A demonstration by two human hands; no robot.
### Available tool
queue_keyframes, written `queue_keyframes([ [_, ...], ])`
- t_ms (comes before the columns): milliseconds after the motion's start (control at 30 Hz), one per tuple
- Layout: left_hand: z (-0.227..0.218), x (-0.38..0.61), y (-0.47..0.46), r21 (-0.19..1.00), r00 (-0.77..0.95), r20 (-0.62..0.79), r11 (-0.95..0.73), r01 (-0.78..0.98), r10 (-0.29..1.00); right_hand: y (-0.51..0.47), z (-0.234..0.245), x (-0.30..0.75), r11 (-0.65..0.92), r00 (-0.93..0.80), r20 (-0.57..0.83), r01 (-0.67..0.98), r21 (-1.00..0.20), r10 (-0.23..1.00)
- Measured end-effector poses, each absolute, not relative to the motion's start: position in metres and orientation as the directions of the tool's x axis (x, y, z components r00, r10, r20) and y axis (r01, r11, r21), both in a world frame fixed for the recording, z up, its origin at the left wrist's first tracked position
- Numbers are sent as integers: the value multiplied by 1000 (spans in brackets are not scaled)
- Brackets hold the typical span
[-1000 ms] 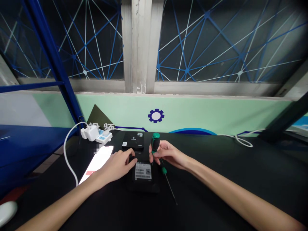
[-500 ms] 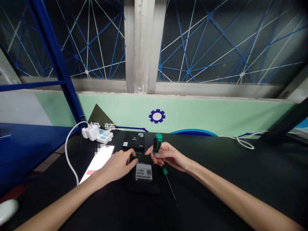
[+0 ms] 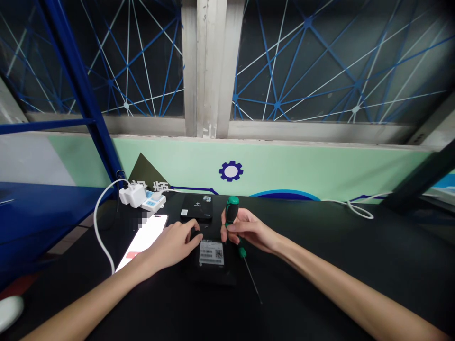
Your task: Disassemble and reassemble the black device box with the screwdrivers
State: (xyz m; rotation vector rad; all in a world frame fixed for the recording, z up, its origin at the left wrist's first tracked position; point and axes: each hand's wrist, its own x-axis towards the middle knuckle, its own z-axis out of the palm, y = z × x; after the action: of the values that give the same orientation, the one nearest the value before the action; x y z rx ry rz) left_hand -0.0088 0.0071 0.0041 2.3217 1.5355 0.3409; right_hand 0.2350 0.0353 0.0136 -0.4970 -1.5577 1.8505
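Upright screwdriver in the right hand, beside a labelled black box

At the far left, a smooth, rounded white object (image 3: 10,309) sits partly out of view. Next, a glossy white cord (image 3: 95,222) curves down from a chunky white plug (image 3: 133,195), which stands by a white power strip (image 3: 154,203) with pale blue socket faces. A phone (image 3: 144,239), thin and flat with a bright white screen, lies slanted, partly covered by the left arm.

The left hand (image 3: 177,240) is loosely curled, thumb apart from the forefinger, with its fingertips at the far left corner of the labelled box; whether it grips that corner, I cannot tell. Behind it rests a flat, squarish black box (image 3: 197,207) with a small white sticker. The labelled box (image 3: 212,253) is dark and flat, its paper label printed with barcodes and a square code; it lies between the hands.

The right hand (image 3: 245,227) is closed around an upright screwdriver (image 3: 232,210) with a green-and-black handle, above the box's far right corner; its tip is hard to make out. Below that hand, a second screwdriver (image 3: 242,252), green-handled with a slim metal shaft, lies slanting across the matte black tabletop (image 3: 337,246). Farther right, a white cable (image 3: 359,211) loops near the wall.
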Motion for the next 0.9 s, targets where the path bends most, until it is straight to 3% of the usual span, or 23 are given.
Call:
queue_keyframes([
  [900, 10, -7, 5, 404, 383, -6, -348, 846, 924, 35, 13, 234, -63, -725, 136, -240, -969, 676],
])
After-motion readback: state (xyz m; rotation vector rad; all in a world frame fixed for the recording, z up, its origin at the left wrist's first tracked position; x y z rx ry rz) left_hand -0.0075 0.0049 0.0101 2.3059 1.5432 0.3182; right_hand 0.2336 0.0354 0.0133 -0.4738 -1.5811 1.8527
